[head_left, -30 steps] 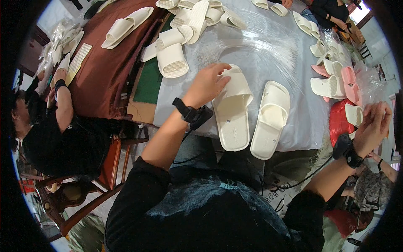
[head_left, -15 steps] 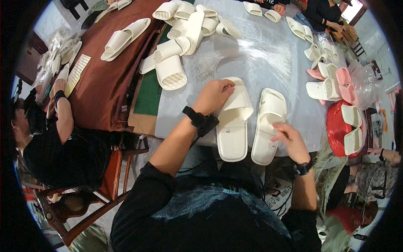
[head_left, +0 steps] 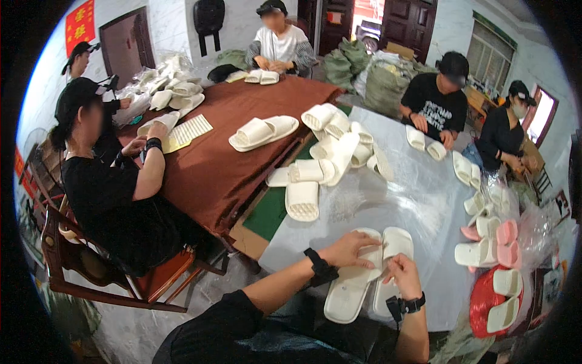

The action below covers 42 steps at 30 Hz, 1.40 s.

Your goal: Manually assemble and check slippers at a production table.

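A pair of white slippers lies side by side on the near edge of the grey plastic-covered table, toes away from me. My left hand [head_left: 353, 250] rests across the strap of the left slipper [head_left: 348, 298], fingers and thumb stretched out. Over the right slipper [head_left: 398, 241], my right hand [head_left: 402, 273] is closed, its curled fingertips and thumb at the strap's inner edge. That hand and wrist cover part of the sole.
Ahead lies a heap of white slippers [head_left: 339, 150]. A brown cloth-covered table [head_left: 200, 176] adjoins at left, bearing a slipper pair [head_left: 262, 132]. Pink slippers [head_left: 507, 242] and a red string bundle [head_left: 481, 308] are at right. Several people sit around the tables.
My view has tilted up, bringing the room into sight. The two slippers are closer together. My right hand has gone from spread fingers to closed at the right slipper's strap.
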Motion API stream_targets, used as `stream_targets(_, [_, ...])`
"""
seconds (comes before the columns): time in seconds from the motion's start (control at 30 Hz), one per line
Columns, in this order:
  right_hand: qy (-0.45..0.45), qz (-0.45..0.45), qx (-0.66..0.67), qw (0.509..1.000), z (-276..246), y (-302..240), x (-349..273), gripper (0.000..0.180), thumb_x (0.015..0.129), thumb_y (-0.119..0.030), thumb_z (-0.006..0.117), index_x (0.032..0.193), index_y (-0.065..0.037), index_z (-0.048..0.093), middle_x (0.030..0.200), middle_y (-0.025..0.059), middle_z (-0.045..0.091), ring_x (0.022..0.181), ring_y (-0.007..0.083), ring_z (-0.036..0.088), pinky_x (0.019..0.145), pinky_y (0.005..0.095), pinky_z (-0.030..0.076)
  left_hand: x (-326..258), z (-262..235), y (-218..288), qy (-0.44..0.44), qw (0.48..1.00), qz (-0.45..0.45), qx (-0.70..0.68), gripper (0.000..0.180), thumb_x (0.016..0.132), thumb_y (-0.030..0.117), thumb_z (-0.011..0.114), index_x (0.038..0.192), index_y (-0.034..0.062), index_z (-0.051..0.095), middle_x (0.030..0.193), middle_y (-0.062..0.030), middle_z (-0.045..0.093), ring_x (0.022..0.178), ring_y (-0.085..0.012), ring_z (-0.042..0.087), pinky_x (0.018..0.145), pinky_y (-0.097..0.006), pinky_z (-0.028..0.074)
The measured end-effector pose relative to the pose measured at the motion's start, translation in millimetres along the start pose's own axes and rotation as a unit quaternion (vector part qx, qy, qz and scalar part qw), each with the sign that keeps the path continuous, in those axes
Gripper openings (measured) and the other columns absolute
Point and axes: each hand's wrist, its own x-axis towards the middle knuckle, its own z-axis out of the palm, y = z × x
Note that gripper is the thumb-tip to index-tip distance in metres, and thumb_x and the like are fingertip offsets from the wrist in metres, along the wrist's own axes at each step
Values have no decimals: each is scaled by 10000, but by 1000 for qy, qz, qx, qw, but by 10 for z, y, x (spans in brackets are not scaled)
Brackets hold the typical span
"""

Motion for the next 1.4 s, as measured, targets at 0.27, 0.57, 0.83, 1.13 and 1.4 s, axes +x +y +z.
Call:
stream_targets(0.27, [45,-46,5,998,-19,38,246,127,905,-102,552,827,-2,539,679,66,572,557,171,616,529,281,470,165,-4,-22,37,999,-7,13,583,738,419,750,1156,40,604,1140,-185,604,1043,-354,561,905,-402,440])
stream_targets(0.57, [37,-55,-144,987,229,83,-232,109,867,-122,588,873,-13,583,730,112,629,636,224,612,524,339,447,310,5,-276,127,981,-139,-47,255,877,214,566,1004,9,649,911,-193,666,812,-333,639,724,-378,490])
stream_targets(0.83, [55,248,378,890,684,161,-199,116,917,-124,555,967,-19,556,762,105,605,607,194,601,465,252,404,570,-38,-565,-25,989,-137,-40,169,765,191,682,861,58,723,784,-154,685,690,-276,654,640,-358,504])
stream_targets(1.13, [101,187,466,859,1025,267,304,159,927,-119,477,775,-101,434,591,12,395,432,146,371,369,265,292,767,-63,-743,-188,972,-127,-67,202,719,217,758,851,66,742,691,-43,677,580,-128,570,533,-295,455])
stream_targets(1.4, [19,174,505,845,982,317,520,147,936,-109,390,795,-120,429,622,11,371,493,146,356,430,277,292,777,-107,-875,-197,968,-127,-91,243,702,238,771,867,62,742,707,-29,681,612,-123,576,564,-298,457])
